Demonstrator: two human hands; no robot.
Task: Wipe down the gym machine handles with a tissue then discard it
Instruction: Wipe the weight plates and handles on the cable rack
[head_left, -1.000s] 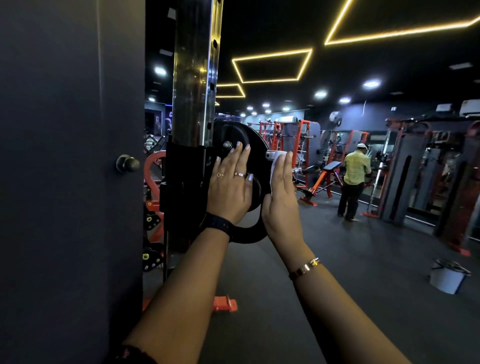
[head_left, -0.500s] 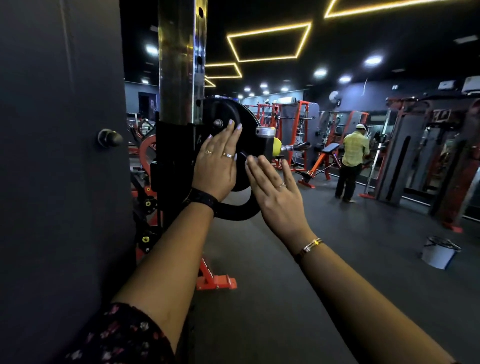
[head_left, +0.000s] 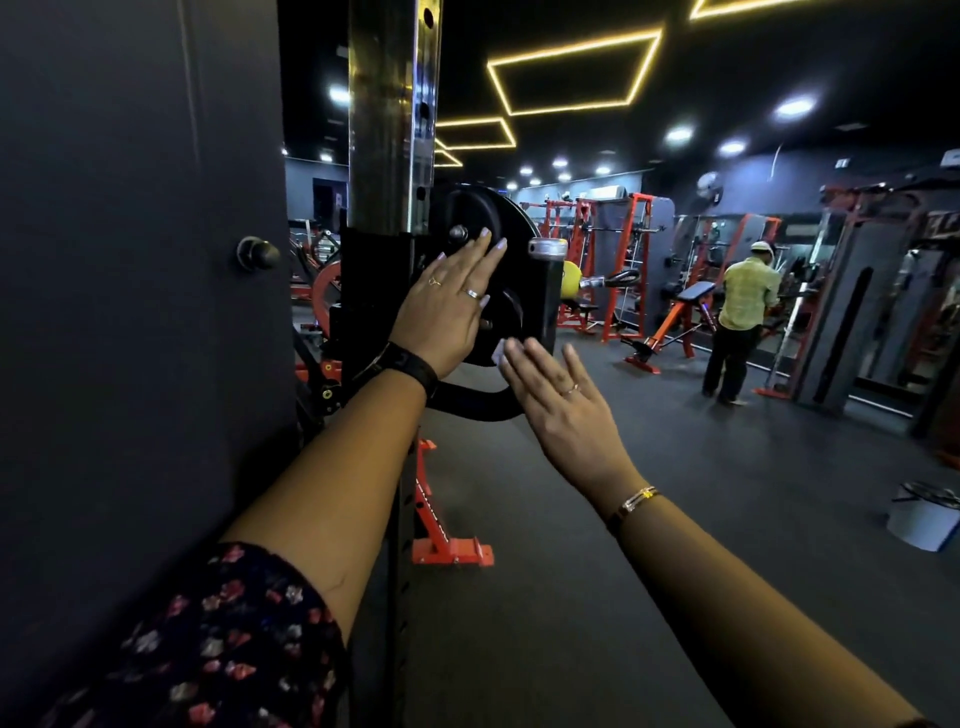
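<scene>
My left hand (head_left: 451, 306) lies flat with straight fingers against the black round plate (head_left: 498, 223) on the machine's steel post (head_left: 389, 104). My right hand (head_left: 563, 400) is stretched out flat just below and right of the plate, fingers straight. A small white corner of tissue (head_left: 498, 353) shows at its fingertips, pressed toward the plate's lower edge. A curved black handle (head_left: 472, 401) runs under the plate between my two hands. Most of the tissue is hidden behind my right palm.
A dark wall panel with a knob (head_left: 255, 253) fills the left. An orange machine foot (head_left: 449, 548) sits on the floor below. A person in a yellow shirt (head_left: 744, 306) stands at the right among orange racks. A white bin (head_left: 924, 517) stands at the far right.
My right hand has dropped from the plate's right edge to its lower edge and turned flatter. My left hand stays on the plate. The camera has shifted closer and slightly right.
</scene>
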